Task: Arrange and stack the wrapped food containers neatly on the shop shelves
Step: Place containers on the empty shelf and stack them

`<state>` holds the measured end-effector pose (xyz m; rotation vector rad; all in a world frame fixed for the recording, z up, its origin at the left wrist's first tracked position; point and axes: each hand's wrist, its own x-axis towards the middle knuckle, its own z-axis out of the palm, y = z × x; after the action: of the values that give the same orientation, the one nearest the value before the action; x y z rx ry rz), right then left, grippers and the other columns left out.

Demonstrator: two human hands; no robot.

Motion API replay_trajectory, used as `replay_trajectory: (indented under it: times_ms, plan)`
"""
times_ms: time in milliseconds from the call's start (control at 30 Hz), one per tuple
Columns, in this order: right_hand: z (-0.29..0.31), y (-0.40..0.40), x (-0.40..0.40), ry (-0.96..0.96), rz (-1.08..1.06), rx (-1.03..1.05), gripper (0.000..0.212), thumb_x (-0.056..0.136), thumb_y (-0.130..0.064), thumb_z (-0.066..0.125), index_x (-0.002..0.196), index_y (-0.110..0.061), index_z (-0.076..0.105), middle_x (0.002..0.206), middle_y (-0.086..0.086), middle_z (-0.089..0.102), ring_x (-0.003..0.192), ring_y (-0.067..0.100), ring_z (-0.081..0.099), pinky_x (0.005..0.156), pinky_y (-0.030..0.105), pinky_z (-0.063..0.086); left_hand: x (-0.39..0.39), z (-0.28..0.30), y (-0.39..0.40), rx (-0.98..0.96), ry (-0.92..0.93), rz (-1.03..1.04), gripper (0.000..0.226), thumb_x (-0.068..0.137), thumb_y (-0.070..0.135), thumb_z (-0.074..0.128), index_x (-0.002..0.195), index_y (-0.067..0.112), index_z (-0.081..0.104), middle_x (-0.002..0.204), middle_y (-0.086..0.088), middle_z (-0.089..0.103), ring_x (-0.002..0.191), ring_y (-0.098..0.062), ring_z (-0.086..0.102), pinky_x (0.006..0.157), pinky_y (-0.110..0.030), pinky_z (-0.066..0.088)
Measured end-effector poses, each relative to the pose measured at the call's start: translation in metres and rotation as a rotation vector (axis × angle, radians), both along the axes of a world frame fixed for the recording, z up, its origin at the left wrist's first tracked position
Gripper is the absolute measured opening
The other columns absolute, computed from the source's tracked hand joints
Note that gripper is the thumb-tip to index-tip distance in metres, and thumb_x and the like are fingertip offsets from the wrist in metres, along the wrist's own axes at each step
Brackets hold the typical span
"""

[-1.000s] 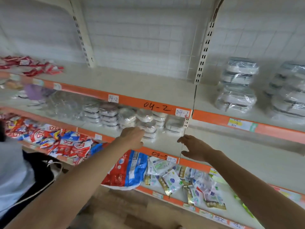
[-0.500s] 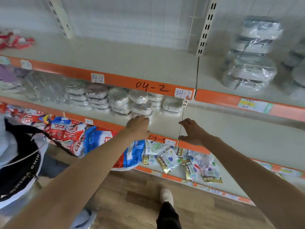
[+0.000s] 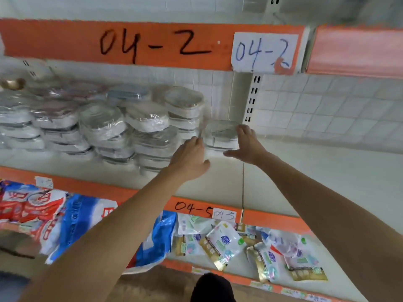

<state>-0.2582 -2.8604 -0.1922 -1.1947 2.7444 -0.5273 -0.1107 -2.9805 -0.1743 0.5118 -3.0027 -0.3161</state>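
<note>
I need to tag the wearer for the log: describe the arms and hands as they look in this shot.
Both arms are bare from as far up as the view shows down to the fingers; no sleeve is visible. The left hand and right hand wear no gloves, and no watch, bracelet or ring shows. No markings show on either forearm.

The left hand (image 3: pixel 190 155) covers the near left side of the single clear-wrapped grey container (image 3: pixel 220 134), and its fingertips blur into the film there, so contact cannot be told. The right hand (image 3: pixel 246 144) hides that container's right edge. Left of the left hand, the stacks of film-wrapped grey containers (image 3: pixel 104 125) smear together toward the picture's edge, and their count cannot be told. Below both forearms, print on the small white and gold sachets (image 3: pixel 224 243) is too small to read. A dark rounded shape (image 3: pixel 212 288) is cut off at the bottom edge.
</note>
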Motion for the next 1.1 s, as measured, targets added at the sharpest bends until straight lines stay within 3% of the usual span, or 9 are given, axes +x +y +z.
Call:
replay_trajectory:
  times_ms: [167,333,400,500,600,667,800,933,1100]
  plan:
    - [-0.019,-0.045,-0.042,0.041,-0.005,0.084,0.11,0.075,-0.051,0.072,0.15,-0.006,0.005,0.158,0.011,0.0,0.145,0.028,0.003,0.116,0.044,0.014,-0.02,-0.042,-0.014,-0.1,-0.004,0.012,0.059,0.09,0.033,0.055,0.137,0.005,0.034,0.134,-0.01,0.041,0.126,-0.028,0.041,0.102,-0.042,0.036]
    - [-0.021,-0.045,-0.048,0.125,-0.059,0.174,0.11,0.064,-0.062,0.073,0.142,-0.004,0.023,0.142,0.015,0.027,0.132,0.033,0.024,0.107,0.046,0.028,-0.047,-0.052,-0.024,-0.105,-0.009,0.016,0.054,0.088,0.03,0.058,0.13,0.002,0.037,0.129,-0.012,0.039,0.124,-0.028,0.039,0.088,-0.036,0.038]
    - [-0.023,-0.024,-0.04,0.153,-0.121,0.193,0.106,0.06,-0.066,0.072,0.135,-0.005,0.03,0.133,0.014,0.032,0.124,0.032,0.029,0.1,0.043,0.031,-0.069,-0.052,-0.023,-0.05,-0.02,-0.004,0.058,0.087,0.024,0.06,0.132,-0.001,0.033,0.132,-0.015,0.037,0.126,-0.029,0.036,0.092,-0.034,0.038]
    - [-0.033,0.023,-0.029,0.113,-0.248,0.167,0.102,0.058,-0.068,0.072,0.128,-0.006,0.032,0.126,0.012,0.032,0.117,0.03,0.032,0.093,0.043,0.033,-0.102,-0.055,-0.021,-0.008,-0.101,-0.025,0.084,0.08,0.031,0.068,0.142,-0.003,0.022,0.145,-0.018,0.026,0.137,-0.031,0.027,0.108,-0.033,0.028]
    - [-0.048,0.066,-0.02,0.104,-0.311,0.173,0.099,0.057,-0.072,0.07,0.122,-0.006,0.034,0.12,0.01,0.032,0.112,0.029,0.033,0.089,0.044,0.034,-0.121,-0.067,-0.02,-0.026,-0.213,-0.046,0.116,0.073,0.053,0.07,0.151,0.007,-0.001,0.16,-0.01,-0.003,0.147,-0.026,0.001,0.118,-0.04,0.006]
    - [-0.053,0.084,-0.016,0.075,-0.346,0.173,0.096,0.057,-0.072,0.069,0.119,-0.007,0.036,0.118,0.009,0.033,0.111,0.028,0.034,0.089,0.044,0.033,-0.122,-0.074,-0.017,-0.084,-0.182,-0.025,0.117,0.067,0.058,0.071,0.152,0.013,0.005,0.157,-0.006,0.006,0.143,-0.025,0.005,0.114,-0.044,0.009]
    - [-0.057,0.102,-0.002,0.016,-0.416,0.248,0.095,0.062,-0.071,0.068,0.123,-0.007,0.034,0.121,0.01,0.032,0.114,0.028,0.033,0.095,0.045,0.032,-0.106,-0.067,-0.005,-0.144,-0.229,-0.05,0.108,0.052,0.07,0.073,0.134,0.01,0.036,0.128,-0.008,0.031,0.124,-0.027,0.022,0.106,-0.044,0.02]
    - [-0.045,0.112,0.022,-0.01,-0.461,0.293,0.096,0.064,-0.071,0.066,0.126,-0.006,0.033,0.122,0.011,0.032,0.116,0.028,0.032,0.097,0.046,0.031,-0.08,-0.051,0.01,-0.169,-0.331,-0.103,0.104,0.054,0.069,0.075,0.132,0.012,0.037,0.127,-0.009,0.031,0.119,-0.028,0.029,0.1,-0.042,0.03]
    - [-0.007,0.125,0.065,-0.04,-0.44,0.33,0.096,0.065,-0.07,0.066,0.128,-0.007,0.032,0.124,0.01,0.032,0.116,0.028,0.032,0.098,0.044,0.031,-0.023,-0.012,0.024,-0.012,-0.336,-0.101,0.101,0.06,0.062,0.077,0.135,0.01,0.032,0.131,-0.01,0.028,0.123,-0.03,0.03,0.1,-0.045,0.034]
